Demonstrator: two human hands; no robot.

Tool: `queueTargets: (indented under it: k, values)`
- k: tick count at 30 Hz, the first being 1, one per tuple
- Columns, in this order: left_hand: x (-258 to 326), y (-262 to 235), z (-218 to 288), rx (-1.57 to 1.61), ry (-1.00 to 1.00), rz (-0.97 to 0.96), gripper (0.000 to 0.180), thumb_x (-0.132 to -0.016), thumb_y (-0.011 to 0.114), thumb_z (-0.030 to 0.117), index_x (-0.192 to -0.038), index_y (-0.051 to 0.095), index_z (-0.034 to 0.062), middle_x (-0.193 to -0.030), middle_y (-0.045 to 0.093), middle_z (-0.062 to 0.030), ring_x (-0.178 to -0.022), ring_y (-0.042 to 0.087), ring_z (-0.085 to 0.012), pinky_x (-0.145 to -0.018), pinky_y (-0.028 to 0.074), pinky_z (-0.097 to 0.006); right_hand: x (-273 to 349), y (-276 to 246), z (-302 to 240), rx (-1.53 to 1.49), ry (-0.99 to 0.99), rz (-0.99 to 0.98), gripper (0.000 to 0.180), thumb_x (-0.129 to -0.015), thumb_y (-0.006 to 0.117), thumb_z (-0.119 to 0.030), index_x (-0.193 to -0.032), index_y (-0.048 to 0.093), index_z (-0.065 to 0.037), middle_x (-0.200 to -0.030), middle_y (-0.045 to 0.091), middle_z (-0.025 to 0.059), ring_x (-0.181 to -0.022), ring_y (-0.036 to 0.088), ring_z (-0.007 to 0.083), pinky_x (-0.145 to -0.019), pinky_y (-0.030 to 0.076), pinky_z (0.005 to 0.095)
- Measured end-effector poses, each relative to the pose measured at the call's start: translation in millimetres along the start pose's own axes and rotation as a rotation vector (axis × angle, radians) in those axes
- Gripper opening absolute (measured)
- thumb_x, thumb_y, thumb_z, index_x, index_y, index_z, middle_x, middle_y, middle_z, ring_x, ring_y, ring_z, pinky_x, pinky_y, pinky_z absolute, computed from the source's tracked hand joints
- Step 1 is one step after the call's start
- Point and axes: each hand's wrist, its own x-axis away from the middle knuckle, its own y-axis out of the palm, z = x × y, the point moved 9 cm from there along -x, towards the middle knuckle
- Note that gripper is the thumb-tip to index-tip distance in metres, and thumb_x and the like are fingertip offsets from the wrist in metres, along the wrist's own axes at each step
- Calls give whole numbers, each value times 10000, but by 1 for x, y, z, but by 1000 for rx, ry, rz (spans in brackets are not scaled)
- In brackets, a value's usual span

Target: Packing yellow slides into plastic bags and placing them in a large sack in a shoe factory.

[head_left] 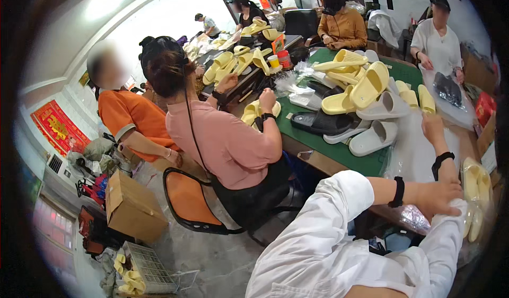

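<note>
My left hand (pixel 441 197) reaches across my body, a black band on its wrist, and its fingers pinch the white sleeve (pixel 450 234) of my right arm near the elbow. My right hand (pixel 433 128), with a black watch on the wrist, is stretched out over clear plastic bags (pixel 413 149) on the green table (pixel 344 157). Its fingertips are close to a yellow slipper (pixel 426 99); I cannot tell whether they hold anything. A pile of yellow, grey and black slippers (pixel 366 93) lies just left of that hand. Pale yellow slippers in a clear bag (pixel 475 189) lie at my right.
A person in a pink top (pixel 228 144) sits on an orange chair (pixel 188 200) at the table's left corner, beside a person in orange (pixel 130 117). Two more people sit across the table. A cardboard box (pixel 132 208) and a white crate (pixel 151 269) stand on the floor.
</note>
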Motion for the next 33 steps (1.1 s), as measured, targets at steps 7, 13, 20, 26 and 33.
queueTargets:
  k: [7, 13, 20, 26, 33]
  values:
    - [-3, 19, 17, 129, -4, 10, 790, -474, 783, 360, -1164, 466, 143, -1087, 469, -228, -1024, 463, -438, -930, 318, -579, -12, -25, 23, -183, 319, 182, 165, -805, 562, -97, -938, 561, -1, -891, 622, 134, -821, 600, 295, -725, 467, 392]
    - [42, 2, 34, -78, -51, -147, 333, -787, 535, 171, -1117, 526, 131, -1228, 478, -202, -1147, 466, -336, -1003, 322, -489, 17, -108, -44, -764, 244, 288, 188, -867, 542, -94, -1019, 572, 12, -913, 613, 127, -855, 589, 239, -808, 443, 318]
    - [145, -55, 11, -139, -522, -192, 303, -725, 607, 133, -1022, 588, 78, -1165, 523, -190, -1058, 510, -347, -901, 407, -456, 143, -67, -58, -635, 316, -38, 274, -796, 594, -63, -1061, 548, -12, -1066, 565, 166, -1012, 520, 349, -882, 406, 406]
    - [226, -164, -41, -519, -1031, 40, 343, -770, 614, 88, -1110, 568, 71, -1178, 511, -167, -1082, 488, -356, -933, 386, -427, 193, -23, -45, -666, 522, -88, 344, -814, 585, -113, -1134, 515, -8, -1179, 514, 196, -1132, 459, 360, -980, 349, 414]
    - [268, -218, -57, -734, -1184, 250, 349, -752, 624, 61, -1094, 561, 43, -1131, 514, -184, -1057, 485, -356, -903, 390, -426, 192, -9, -82, -629, 448, -263, 456, -825, 571, -166, -1228, 448, 12, -1283, 431, 228, -1201, 394, 381, -1020, 309, 435]
